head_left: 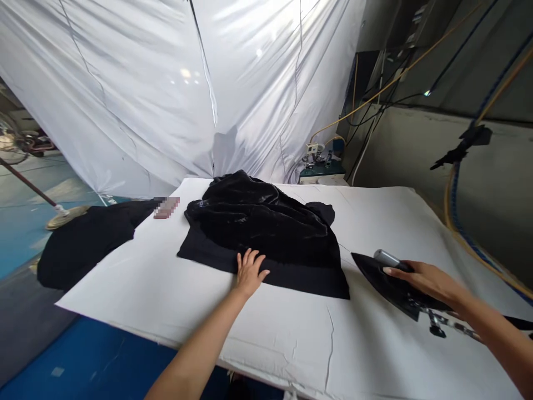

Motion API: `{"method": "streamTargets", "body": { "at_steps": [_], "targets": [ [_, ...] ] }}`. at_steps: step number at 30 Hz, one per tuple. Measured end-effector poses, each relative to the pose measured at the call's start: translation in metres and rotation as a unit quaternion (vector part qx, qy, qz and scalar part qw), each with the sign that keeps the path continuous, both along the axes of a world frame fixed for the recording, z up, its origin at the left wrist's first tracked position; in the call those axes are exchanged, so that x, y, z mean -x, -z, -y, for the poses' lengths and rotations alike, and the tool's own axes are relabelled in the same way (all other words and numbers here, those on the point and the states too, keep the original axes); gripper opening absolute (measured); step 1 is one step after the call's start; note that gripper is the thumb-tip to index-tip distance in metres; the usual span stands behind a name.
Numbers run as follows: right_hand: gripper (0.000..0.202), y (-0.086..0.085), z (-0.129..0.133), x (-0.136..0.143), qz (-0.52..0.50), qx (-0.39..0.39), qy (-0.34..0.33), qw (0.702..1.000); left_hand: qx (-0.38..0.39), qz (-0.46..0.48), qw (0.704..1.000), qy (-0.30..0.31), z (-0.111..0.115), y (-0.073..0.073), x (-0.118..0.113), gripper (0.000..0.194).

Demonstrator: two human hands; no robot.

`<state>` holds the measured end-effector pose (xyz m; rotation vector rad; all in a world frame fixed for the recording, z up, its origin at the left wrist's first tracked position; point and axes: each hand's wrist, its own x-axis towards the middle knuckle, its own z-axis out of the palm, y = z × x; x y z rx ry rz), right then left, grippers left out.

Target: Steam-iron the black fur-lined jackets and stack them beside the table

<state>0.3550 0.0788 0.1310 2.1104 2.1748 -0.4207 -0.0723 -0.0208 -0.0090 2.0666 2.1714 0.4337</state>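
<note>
A black garment (266, 222) with a shiny, velvety upper part and a flat, matte lower band lies spread over the white-covered table (150, 283). My left hand (250, 273) rests on the band's near edge, fingers spread and flat on the cloth. To the right of the garment, my right hand (420, 278) is wrapped around the handle of a black steam iron (387, 286). The iron is tilted, its pointed tip towards the garment and apart from it. A hose and metal fittings run from its rear, partly hidden by my right forearm.
Dark cloth (95, 241) hangs over the table's left edge. A pixelated patch (166, 208) covers something at the far left. White sheeting (166, 94) hangs behind. Blue and yellow hoses (453, 194) loop down at the right. Small equipment (318, 158) stands beyond the back edge.
</note>
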Motion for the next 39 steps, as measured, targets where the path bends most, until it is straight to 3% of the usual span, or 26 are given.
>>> {"method": "streamTargets", "body": {
  "at_steps": [3,5,7,10,14,20,25,34,39],
  "targets": [
    [0.056,-0.008,0.002,0.035,-0.010,0.062,-0.055,0.997,0.044,-0.022,0.993,-0.103,0.017,0.013,0.032,0.061],
    [0.057,0.000,0.006,0.068,0.005,0.073,-0.125,0.989,0.074,-0.029,0.984,-0.158,0.023,0.024,0.044,0.073],
    [0.059,0.013,0.008,0.099,0.020,0.087,-0.184,0.979,0.086,-0.032,0.979,-0.180,0.024,0.032,0.048,0.081],
    [0.063,0.032,0.006,0.130,0.045,0.076,-0.191,0.978,0.073,-0.031,0.980,-0.183,0.024,0.038,0.045,0.083],
    [0.061,0.038,-0.002,0.142,0.048,0.067,-0.185,0.979,0.024,-0.005,0.984,-0.178,0.026,0.035,0.046,0.080],
    [0.060,0.038,0.007,0.160,0.043,0.078,-0.232,0.969,-0.082,0.093,0.971,-0.203,0.042,0.035,0.088,0.030],
    [0.058,0.041,0.016,0.186,0.015,0.079,-0.211,0.974,-0.061,0.145,0.966,-0.203,0.056,0.041,0.118,0.034],
    [0.061,0.043,0.012,0.231,-0.023,0.091,-0.246,0.965,-0.083,0.208,0.945,-0.237,0.082,0.025,0.115,0.032],
    [0.061,0.037,0.013,0.246,-0.028,0.078,-0.268,0.960,-0.090,0.222,0.939,-0.249,0.093,0.013,0.128,0.030]
  ]
}}
